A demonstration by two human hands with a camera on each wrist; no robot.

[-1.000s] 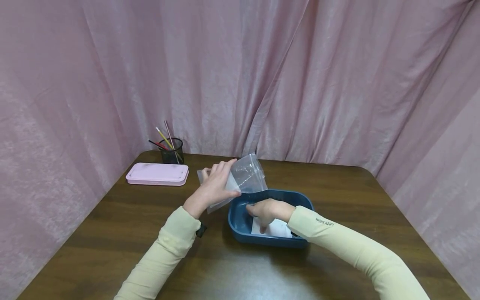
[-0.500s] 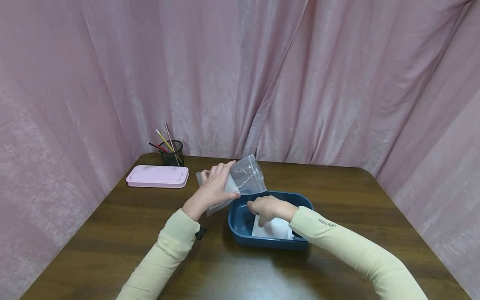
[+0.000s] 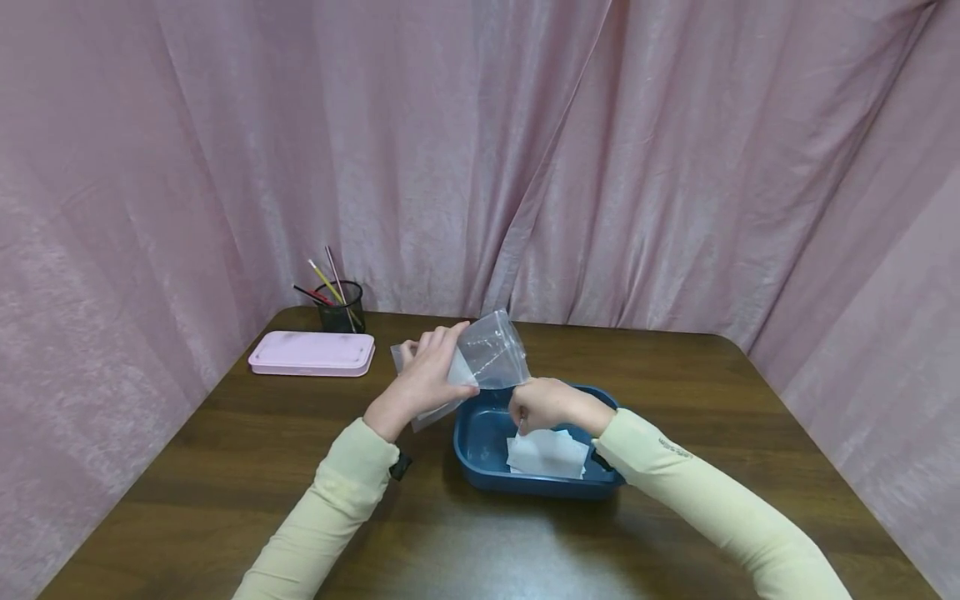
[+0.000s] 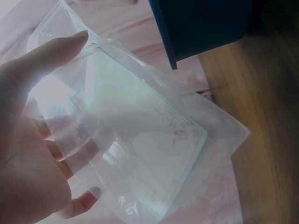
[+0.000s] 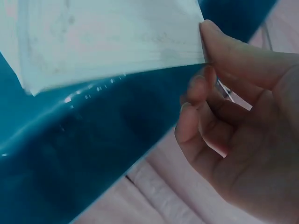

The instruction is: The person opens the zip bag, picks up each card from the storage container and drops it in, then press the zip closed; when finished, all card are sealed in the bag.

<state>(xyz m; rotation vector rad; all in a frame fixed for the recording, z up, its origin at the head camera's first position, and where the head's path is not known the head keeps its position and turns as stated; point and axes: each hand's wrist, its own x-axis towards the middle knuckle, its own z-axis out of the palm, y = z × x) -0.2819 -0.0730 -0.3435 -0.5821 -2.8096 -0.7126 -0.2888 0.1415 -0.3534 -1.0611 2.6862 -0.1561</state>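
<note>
Head view: the left hand (image 3: 423, 379) holds a clear bag (image 3: 480, 358) up just left of and above the blue tray (image 3: 480, 467), fingers wrapped round the bag's near side. The right hand (image 3: 543, 404) is over the tray's far half, pinching a white mask (image 3: 546, 452) by one edge; the mask hangs tilted, its lower part inside the tray. Judging from this, the mask is picked up but not yet in the bag, and the hands are close but the mask's edge has not reached the bag's mouth. Well to the left of the tray lie a pink case (image 3: 312, 352) and, behind it, a pen cup (image 3: 340, 306), all on the table (image 3: 225, 467).

Left wrist view: the left hand (image 4: 32, 154) grips the bag (image 4: 140, 140), thumb on one face and fingers behind the other. A flat pale thing already seems to lie inside it, possibly another mask; I cannot say for sure. The tray's (image 4: 201, 28) corner sits just above the bag.

Right wrist view: the right hand (image 5: 233, 121) pinches the mask's (image 5: 107, 42) corner between thumb and forefinger, the other fingers curled. The mask is lifted against the tray's (image 5: 70, 158) inner wall. By my reckoning, slipping it into the bag is what remains.
</note>
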